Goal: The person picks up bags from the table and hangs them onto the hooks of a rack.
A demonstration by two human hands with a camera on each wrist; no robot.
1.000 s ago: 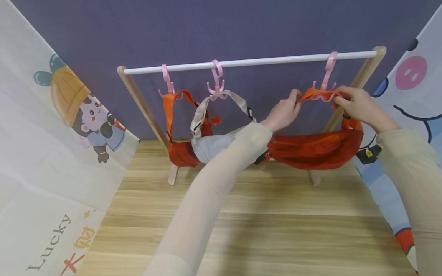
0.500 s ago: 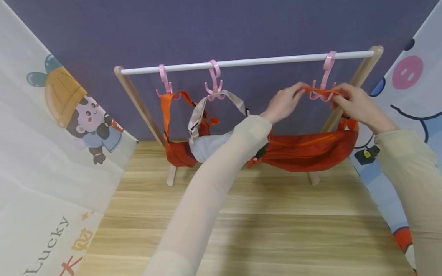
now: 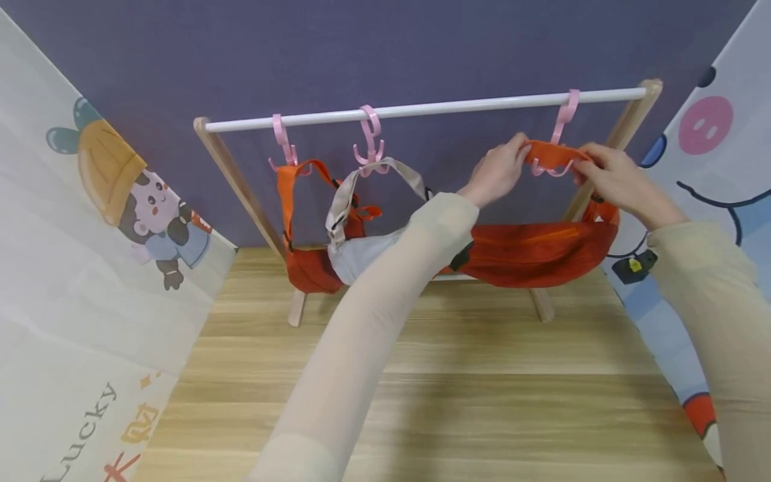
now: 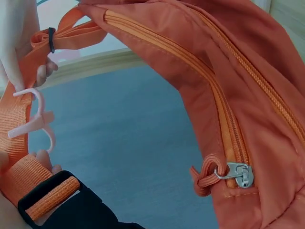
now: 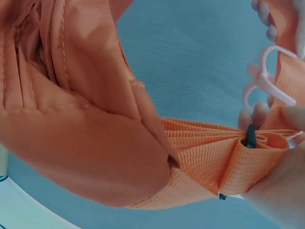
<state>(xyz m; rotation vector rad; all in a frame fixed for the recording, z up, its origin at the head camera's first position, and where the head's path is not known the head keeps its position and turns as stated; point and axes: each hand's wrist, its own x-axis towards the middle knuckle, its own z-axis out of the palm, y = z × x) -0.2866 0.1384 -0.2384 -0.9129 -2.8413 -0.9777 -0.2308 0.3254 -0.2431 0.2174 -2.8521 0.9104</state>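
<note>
An orange-red waist bag [image 3: 542, 251] with zips hangs at the right of the rack, its orange strap [image 3: 549, 155] drawn out between my two hands. My left hand [image 3: 495, 173] pinches the strap on the left of a pink hook [image 3: 565, 120]. On the other side my right hand [image 3: 620, 175] pinches it. The strap lies across the hook at its prongs, and the left wrist view shows the prongs [image 4: 35, 121] against the webbing. A black buckle [image 4: 71, 205] sits close to my left hand. Part of the bag is hidden behind my left sleeve.
A white rail [image 3: 470, 106] on wooden legs carries more pink hooks [image 3: 369, 137]. From these hang another orange bag [image 3: 310, 268] and a light grey bag [image 3: 361, 258]. Printed cloth walls [image 3: 693, 268] stand at both sides, above a wood-grain surface [image 3: 373, 402].
Both hands have raised the strap slightly, and its broad face now shows at the hook. The bag's body has risen a little. The whole view has shifted slightly.
</note>
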